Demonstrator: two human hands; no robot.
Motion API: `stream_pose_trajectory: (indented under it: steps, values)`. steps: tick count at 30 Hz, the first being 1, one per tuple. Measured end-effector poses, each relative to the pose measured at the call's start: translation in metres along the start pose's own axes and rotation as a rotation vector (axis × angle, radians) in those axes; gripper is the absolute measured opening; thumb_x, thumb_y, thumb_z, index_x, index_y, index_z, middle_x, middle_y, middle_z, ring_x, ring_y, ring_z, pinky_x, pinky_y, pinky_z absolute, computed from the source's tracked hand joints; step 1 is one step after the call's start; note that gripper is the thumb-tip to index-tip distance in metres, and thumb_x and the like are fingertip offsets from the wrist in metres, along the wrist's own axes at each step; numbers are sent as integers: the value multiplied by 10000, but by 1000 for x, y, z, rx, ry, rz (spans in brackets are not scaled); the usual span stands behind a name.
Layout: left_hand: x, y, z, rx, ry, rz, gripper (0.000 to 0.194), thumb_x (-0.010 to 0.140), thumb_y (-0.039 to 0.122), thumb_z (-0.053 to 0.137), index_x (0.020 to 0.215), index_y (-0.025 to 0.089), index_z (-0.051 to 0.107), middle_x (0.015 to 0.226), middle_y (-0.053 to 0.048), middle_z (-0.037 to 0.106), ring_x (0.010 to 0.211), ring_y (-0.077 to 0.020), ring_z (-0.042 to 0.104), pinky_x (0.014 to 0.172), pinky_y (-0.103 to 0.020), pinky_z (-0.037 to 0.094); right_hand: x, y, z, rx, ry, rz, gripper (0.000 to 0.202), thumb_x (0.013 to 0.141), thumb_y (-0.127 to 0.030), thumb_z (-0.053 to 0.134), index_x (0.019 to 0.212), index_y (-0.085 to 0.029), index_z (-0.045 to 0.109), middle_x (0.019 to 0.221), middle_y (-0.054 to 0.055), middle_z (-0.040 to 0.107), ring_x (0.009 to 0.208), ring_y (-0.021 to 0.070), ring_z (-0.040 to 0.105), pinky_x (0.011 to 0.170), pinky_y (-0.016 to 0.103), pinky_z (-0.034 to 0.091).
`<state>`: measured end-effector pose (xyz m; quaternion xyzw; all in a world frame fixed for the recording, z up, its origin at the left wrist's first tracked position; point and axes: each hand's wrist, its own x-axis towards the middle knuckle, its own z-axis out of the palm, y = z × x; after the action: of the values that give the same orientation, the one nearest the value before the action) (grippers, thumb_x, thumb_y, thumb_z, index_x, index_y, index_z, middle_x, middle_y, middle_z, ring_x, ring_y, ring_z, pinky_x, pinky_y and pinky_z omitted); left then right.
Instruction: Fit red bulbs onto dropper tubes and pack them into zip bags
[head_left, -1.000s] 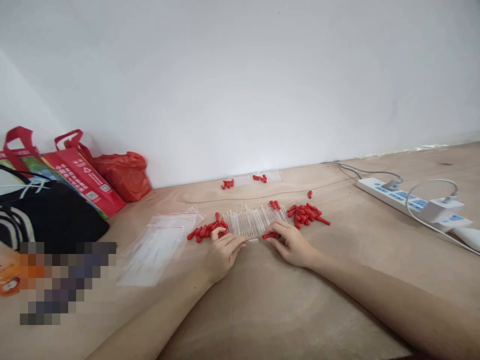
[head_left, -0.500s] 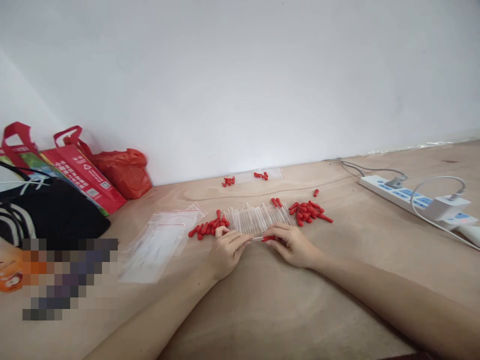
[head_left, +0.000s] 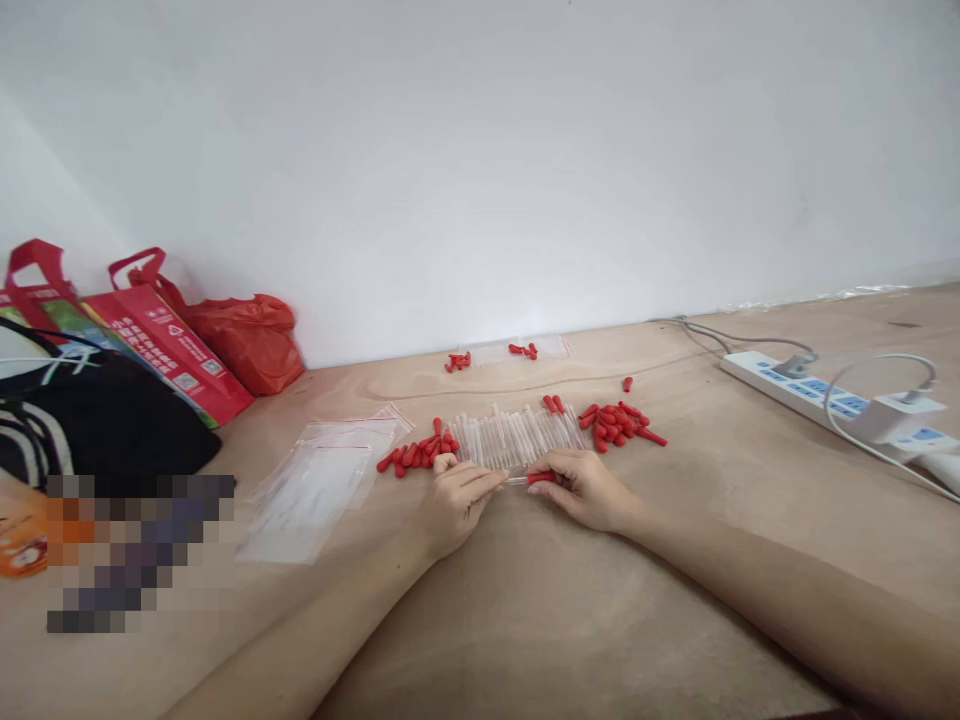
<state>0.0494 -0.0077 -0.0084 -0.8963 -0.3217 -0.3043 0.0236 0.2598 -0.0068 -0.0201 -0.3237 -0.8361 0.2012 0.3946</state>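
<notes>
My left hand (head_left: 463, 503) is closed on a clear dropper tube (head_left: 517, 481), pinched between thumb and fingers. A red rubber dropper bulb (head_left: 541, 478) sits at the tube's right end, gripped by my right hand (head_left: 581, 488); how far the tube reaches into it is hidden. Just beyond both hands lies a row of clear dropper tubes (head_left: 510, 437), with two red bulbs (head_left: 553, 404) on its far right part. A pile of red bulbs (head_left: 616, 425) rests to the right of the row, and another pile (head_left: 420, 453) to its left, near my left fingers.
Clear zip bags (head_left: 311, 495) lie flat at the left. Small red bulbs (head_left: 457, 361) and a clear bag (head_left: 491, 352) are by the wall. Red bags (head_left: 180, 345) and a black bag (head_left: 142, 420) stand far left. A power strip (head_left: 795, 388) with cables is at right.
Both hands stay nearly in place, still holding the tube and the bulb. More of the red bulb shows between my right fingers. The view has shifted very slightly.
</notes>
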Motion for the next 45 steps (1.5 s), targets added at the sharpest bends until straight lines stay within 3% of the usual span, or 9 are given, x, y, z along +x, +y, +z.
stream_pose_trajectory:
  steps: [8, 17, 29, 39, 45]
  values:
    - [0, 0, 2, 20, 53, 107, 221, 851, 130, 409, 981, 193, 575, 756, 7, 678, 608, -97, 537, 625, -300, 243, -1, 3, 3, -27, 70, -99, 81, 790, -204, 514, 793, -159, 581, 691, 38, 588, 631, 113, 529, 580, 218, 426]
    - [-2, 1, 1, 111, 52, 238, 268, 813, 43, 396, 1007, 166, 535, 790, -10, 676, 616, -104, 533, 607, -297, 235, -2, 1, 1, -113, 31, -180, 102, 807, -222, 495, 812, -157, 572, 676, 38, 568, 634, 121, 512, 580, 232, 420]
    - [0, 8, 3, 83, 94, 220, 224, 795, 48, 433, 949, 163, 546, 757, -3, 682, 598, -102, 559, 598, -298, 238, -1, 3, 3, -208, -73, -234, 118, 828, -228, 449, 831, -152, 540, 733, 54, 582, 688, 148, 493, 641, 280, 413]
    - [2, 11, 6, 65, 101, 172, 179, 807, 80, 441, 892, 156, 579, 724, 0, 681, 575, -101, 553, 608, -303, 242, 2, 2, 4, -296, -87, -273, 119, 835, -225, 431, 820, -152, 524, 711, 49, 576, 665, 152, 474, 632, 286, 380]
    - [1, 10, 7, 43, 92, 119, 157, 832, 134, 442, 873, 159, 591, 712, -1, 681, 573, -98, 556, 619, -300, 263, 6, 2, 2, -234, -99, -249, 136, 830, -246, 446, 816, -152, 543, 711, 57, 582, 681, 158, 504, 636, 295, 403]
